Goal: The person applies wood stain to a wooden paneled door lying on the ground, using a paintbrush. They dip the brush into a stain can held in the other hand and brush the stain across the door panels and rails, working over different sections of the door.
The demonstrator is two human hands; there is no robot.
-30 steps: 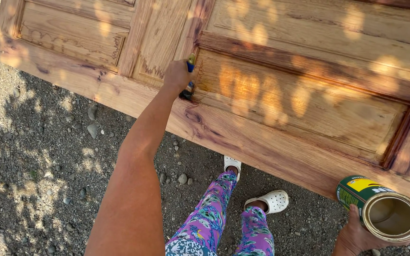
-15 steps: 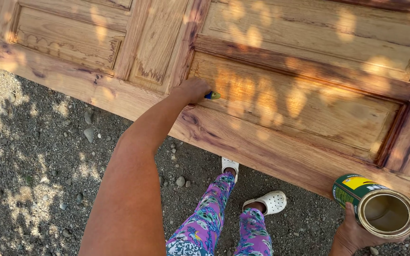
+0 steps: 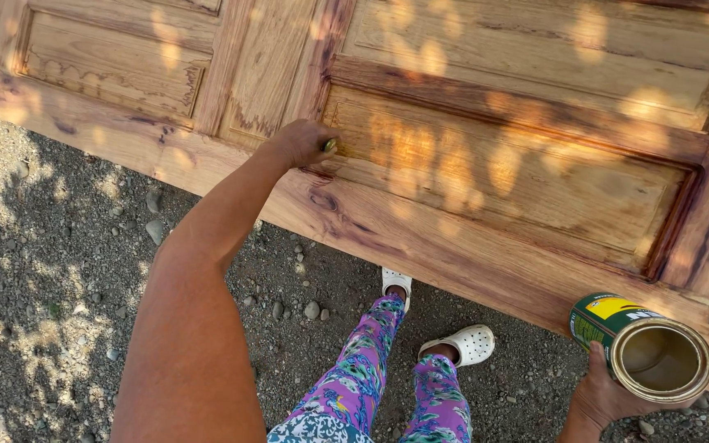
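Leaning over gravel ground (image 3: 59, 271), the panelled wooden door (image 3: 469, 164) fills most of the view; its grain looks glossy and darkened around the central stile and along the lower rail, which suggests finish already laid there, while the upper right panels appear paler and probably remain to be coated. The open tin of varnish (image 3: 642, 349) sits low at the right, cradled from beneath in the right hand (image 3: 605, 398), its grip wrapped around the can's side. The left hand (image 3: 301, 141) is closed on a small brush (image 3: 331, 145), only its tip showing, pressed at the recessed panel's left edge.
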